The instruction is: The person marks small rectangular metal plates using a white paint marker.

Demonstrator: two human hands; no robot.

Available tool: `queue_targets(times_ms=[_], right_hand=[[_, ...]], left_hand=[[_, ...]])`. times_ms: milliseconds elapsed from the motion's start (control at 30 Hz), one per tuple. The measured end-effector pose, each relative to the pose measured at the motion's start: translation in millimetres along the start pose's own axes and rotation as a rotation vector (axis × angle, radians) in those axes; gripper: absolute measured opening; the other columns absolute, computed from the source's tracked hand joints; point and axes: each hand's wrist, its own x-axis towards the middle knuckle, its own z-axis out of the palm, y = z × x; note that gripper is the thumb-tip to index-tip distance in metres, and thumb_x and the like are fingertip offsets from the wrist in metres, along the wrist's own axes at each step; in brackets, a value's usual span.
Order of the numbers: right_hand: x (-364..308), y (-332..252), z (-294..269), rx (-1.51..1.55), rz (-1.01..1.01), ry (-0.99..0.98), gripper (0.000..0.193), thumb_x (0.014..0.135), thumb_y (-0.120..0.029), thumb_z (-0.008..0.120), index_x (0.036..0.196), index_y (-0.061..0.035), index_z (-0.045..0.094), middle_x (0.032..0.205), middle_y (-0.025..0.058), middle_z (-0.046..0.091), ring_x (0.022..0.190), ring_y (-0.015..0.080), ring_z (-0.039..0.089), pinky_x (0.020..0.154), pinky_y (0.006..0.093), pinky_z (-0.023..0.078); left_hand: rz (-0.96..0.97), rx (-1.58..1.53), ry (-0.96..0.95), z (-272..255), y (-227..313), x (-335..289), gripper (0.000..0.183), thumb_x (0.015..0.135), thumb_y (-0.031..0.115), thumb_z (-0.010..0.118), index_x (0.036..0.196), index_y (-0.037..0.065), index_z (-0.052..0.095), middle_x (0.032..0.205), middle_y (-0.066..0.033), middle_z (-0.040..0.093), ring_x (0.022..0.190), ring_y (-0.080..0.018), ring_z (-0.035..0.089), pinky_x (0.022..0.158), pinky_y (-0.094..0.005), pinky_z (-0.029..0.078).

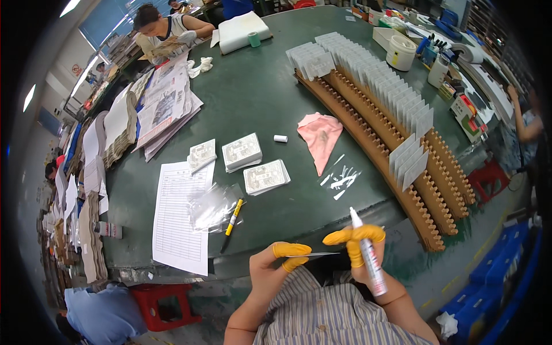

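Observation:
At the table's near edge my left hand (271, 270), with yellow finger covers, pinches a thin flat card-like plate (322, 254) seen edge-on. My right hand (363, 247), also in yellow finger covers, grips a white marker pen (371, 265), its tip pointing up and away from me. The right fingers are close to the plate's right end; whether they touch it I cannot tell. Beyond my hands lie stacks of printed grey-white plates (242, 150) (266, 176). Many similar plates (379, 80) stand upright in brown notched racks (374, 146) on the right.
A lined paper sheet (181, 230), clear plastic bags (215, 208) and a yellow-black pen (234, 217) lie left of centre. A pink cloth (319, 138), white strips (343, 179) and a small white cap (280, 138) are further out. Another person (167, 34) works across the table.

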Motion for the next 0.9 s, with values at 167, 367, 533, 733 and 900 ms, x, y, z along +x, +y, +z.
queue_targets(times_ms=[167, 367, 533, 733, 900], right_hand=[[-7.9, -13.1, -11.8, -0.201, 0.003, 0.041, 0.031, 0.092, -0.033, 0.05, 0.101, -0.0036, 0.047, 0.073, 0.0095, 0.058, 0.058, 0.0126, 0.05, 0.057, 0.0261, 0.039], [-3.6, -12.4, -18.6, -0.24, -0.207, -0.037, 0.011, 0.078, -0.013, 0.066, 0.082, -0.0042, 0.062, 0.08, 0.0069, 0.064, 0.061, 0.0193, 0.05, 0.055, 0.0299, 0.036], [-4.1, -13.8, -17.1, -0.251, -0.182, -0.045, 0.012, 0.074, -0.01, 0.069, 0.083, -0.0055, 0.062, 0.081, 0.0057, 0.064, 0.061, 0.019, 0.051, 0.055, 0.0298, 0.037], [-0.5, -16.0, -12.5, -0.328, -0.209, -0.125, 0.012, 0.076, -0.013, 0.069, 0.083, -0.0067, 0.062, 0.079, 0.0042, 0.062, 0.063, 0.0186, 0.051, 0.056, 0.0294, 0.038], [3.4, -18.7, -12.4, -0.383, -0.242, -0.161, 0.011, 0.078, -0.014, 0.067, 0.082, -0.0064, 0.06, 0.076, 0.0039, 0.06, 0.063, 0.0184, 0.05, 0.057, 0.0293, 0.038]], left_hand=[[0.056, 0.197, -0.115, 7.8, -8.5, -6.0, 0.018, 0.072, 0.0, 0.069, 0.089, 0.004, 0.067, 0.089, -0.0062, 0.067, 0.08, -0.018, 0.062, 0.073, -0.027, 0.047], [0.163, 0.388, -0.208, 20.6, -3.4, -3.6, 0.016, 0.073, 0.003, 0.066, 0.089, 0.005, 0.067, 0.088, -0.0054, 0.067, 0.078, -0.0214, 0.062, 0.073, -0.0293, 0.046], [0.219, 0.465, -0.236, 24.3, -1.9, -0.7, 0.018, 0.071, 0.003, 0.066, 0.089, 0.005, 0.067, 0.086, -0.006, 0.066, 0.075, -0.023, 0.061, 0.072, -0.0306, 0.046], [0.267, 0.508, -0.211, 24.3, -1.4, -1.1, 0.02, 0.069, 0.002, 0.067, 0.089, 0.005, 0.066, 0.082, -0.0075, 0.065, 0.073, -0.0242, 0.061, 0.07, -0.0314, 0.047], [0.269, 0.51, -0.207, 26.0, 0.0, 0.0, 0.021, 0.068, 0.001, 0.068, 0.089, 0.004, 0.066, 0.081, -0.0081, 0.065, 0.073, -0.0246, 0.061, 0.069, -0.0318, 0.047]])
